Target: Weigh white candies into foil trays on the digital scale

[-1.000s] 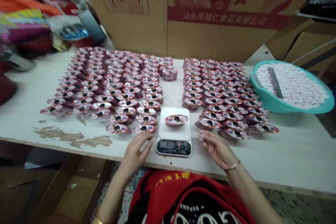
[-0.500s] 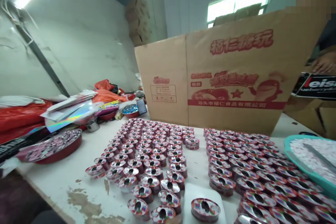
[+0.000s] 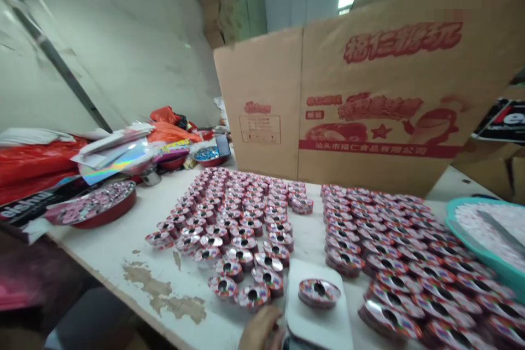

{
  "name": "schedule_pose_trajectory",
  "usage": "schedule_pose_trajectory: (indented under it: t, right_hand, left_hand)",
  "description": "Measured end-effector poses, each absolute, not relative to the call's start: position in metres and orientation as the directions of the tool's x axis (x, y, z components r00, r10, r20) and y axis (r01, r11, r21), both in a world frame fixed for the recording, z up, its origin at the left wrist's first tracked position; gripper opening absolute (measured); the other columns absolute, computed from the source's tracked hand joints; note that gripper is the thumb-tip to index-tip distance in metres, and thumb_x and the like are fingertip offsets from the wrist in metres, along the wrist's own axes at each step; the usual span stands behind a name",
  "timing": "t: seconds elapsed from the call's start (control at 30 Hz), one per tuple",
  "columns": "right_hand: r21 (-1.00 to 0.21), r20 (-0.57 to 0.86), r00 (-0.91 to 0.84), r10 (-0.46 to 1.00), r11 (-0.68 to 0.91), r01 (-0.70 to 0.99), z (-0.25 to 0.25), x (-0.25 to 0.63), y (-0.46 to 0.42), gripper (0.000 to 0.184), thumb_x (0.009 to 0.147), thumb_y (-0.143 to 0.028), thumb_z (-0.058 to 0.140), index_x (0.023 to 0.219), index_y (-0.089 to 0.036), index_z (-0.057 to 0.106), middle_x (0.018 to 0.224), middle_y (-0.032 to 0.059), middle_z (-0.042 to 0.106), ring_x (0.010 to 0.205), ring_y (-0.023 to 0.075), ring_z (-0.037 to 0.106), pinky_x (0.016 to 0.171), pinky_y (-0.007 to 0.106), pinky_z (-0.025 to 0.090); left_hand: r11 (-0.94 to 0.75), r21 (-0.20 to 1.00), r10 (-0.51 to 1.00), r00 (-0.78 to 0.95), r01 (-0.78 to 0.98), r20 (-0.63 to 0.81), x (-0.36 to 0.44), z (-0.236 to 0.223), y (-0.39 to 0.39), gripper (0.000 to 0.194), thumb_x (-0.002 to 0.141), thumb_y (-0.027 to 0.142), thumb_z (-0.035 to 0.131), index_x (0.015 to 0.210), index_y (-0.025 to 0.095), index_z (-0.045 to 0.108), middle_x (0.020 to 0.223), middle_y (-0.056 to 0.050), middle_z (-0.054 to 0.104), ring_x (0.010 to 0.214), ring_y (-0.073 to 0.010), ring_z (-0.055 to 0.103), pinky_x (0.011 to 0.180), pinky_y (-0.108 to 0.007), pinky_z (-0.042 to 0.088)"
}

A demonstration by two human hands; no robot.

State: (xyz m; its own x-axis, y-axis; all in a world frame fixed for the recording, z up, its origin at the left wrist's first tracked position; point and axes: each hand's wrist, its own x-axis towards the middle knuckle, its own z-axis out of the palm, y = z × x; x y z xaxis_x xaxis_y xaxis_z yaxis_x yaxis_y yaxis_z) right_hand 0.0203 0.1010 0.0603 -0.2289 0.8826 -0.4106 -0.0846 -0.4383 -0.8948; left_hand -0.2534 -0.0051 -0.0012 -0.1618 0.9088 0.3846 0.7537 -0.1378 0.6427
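My left hand (image 3: 262,329) shows at the bottom edge, just left of a small white scale (image 3: 293,320). Its fingers curl in beside a stack, and whatever lies in them is mostly hidden. On the scale rests one stack of oval printed labels (image 3: 320,292), red and shiny, with a dark hole in the middle. Many like stacks stand in rows: a left block (image 3: 244,243) and a right block (image 3: 389,249), with a strip of white table (image 3: 308,235) between them. My right hand is out of view.
Behind the rows stands a large cardboard box (image 3: 262,158). A teal basin (image 3: 453,216) of white pieces sits at right. On the left are a red tray (image 3: 104,219) of small pink pieces, a metal cup (image 3: 151,176) and a red bowl (image 3: 211,162) of blue pieces.
The view has tilted down and shifted slightly, so the table shows higher up. My left hand, barely visible before at the bottom edge, now shows more beside the scale.
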Motion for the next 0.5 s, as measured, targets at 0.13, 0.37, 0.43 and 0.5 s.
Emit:
schedule_pose_trajectory:
  t: [0.13,0.37,0.43,0.5]
  right_hand:
    - [-0.835,-0.528,-0.082,0.845,-0.534,-0.131,0.060,0.030,0.045,0.040,0.053,-0.045,0.084,0.081,-0.020,0.073,0.076,0.0043,0.070,0.062,0.0156,0.064,0.058,0.024,0.057]
    - [-0.843,-0.517,-0.115,0.848,-0.528,-0.102,0.090,0.015,0.051,0.044,0.061,-0.052,0.081,0.076,-0.014,0.065,0.063,-0.0004,0.055,0.047,0.0046,0.041,0.040,0.017,0.024]
    - [-0.868,-0.477,-0.141,0.868,-0.490,-0.081,0.101,0.010,0.057,0.045,0.063,-0.053,0.080,0.079,-0.014,0.064,0.062,-0.0012,0.053,0.047,0.0045,0.040,0.041,0.018,0.023]
    - [-0.899,-0.419,-0.175,0.891,-0.434,-0.059,0.111,0.004,0.065,0.045,0.065,-0.052,0.079,0.084,-0.014,0.066,0.062,-0.0018,0.053,0.047,0.0044,0.039,0.043,0.019,0.022]
  left_hand:
    - [-0.056,0.696,0.955,-0.166,0.716,0.247,-0.260,0.019,-0.014,0.031,0.093,0.040,0.046,0.110,0.022,0.065,0.109,-0.010,0.070,0.101,-0.0215,0.068,0.089,-0.036,0.057]
    - [-0.011,0.732,0.976,-0.151,0.681,0.155,-0.261,0.019,-0.014,0.027,0.093,0.035,0.049,0.107,0.018,0.065,0.104,-0.009,0.071,0.097,-0.0204,0.068,0.086,-0.036,0.056]
    - [-0.008,0.739,0.976,-0.155,0.673,0.151,-0.260,0.020,-0.013,0.027,0.093,0.035,0.050,0.105,0.018,0.066,0.102,-0.009,0.071,0.092,-0.0194,0.068,0.081,-0.034,0.057]
    - [0.007,0.749,0.979,-0.157,0.663,0.130,-0.260,0.020,-0.012,0.027,0.093,0.036,0.049,0.104,0.017,0.066,0.102,-0.009,0.071,0.090,-0.0187,0.068,0.079,-0.033,0.057]
